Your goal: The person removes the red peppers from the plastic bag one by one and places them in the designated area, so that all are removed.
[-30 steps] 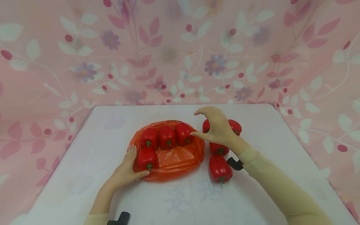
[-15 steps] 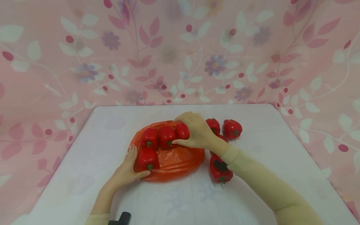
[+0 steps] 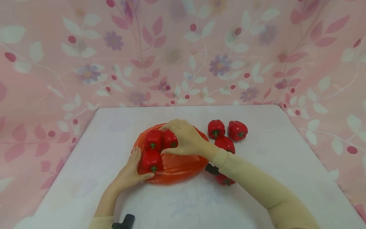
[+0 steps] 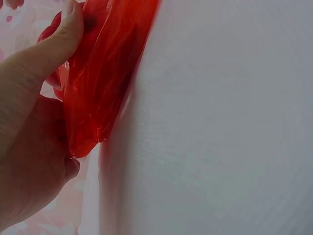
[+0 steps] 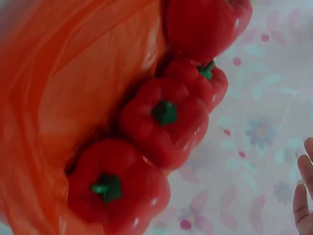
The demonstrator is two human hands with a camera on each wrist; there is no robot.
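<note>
An orange plastic bag (image 3: 177,173) lies spread on the table with red bell peppers in it. Of these, the back-left pepper (image 3: 153,139), the front-left pepper (image 3: 152,160) and another pepper (image 3: 170,139) show in the head view. My left hand (image 3: 130,170) rests against the bag's left side, fingers straight and thumb spread over its front edge. My right hand (image 3: 186,138) arches over the bag and partly covers peppers at its back. In the right wrist view its fingers (image 5: 304,191) stand apart from the peppers (image 5: 164,122).
To the bag's right lie several more peppers, such as a back-right one (image 3: 237,130) and another (image 3: 216,128). A front pepper (image 3: 225,180) is partly under the right sleeve. The white table (image 3: 183,203) meets a pink floral cloth (image 3: 183,54) behind.
My right hand has moved left from over the loose peppers, across the bag's third pepper, towards the middle one. The third pepper is now hidden. My left hand has stayed in place.
</note>
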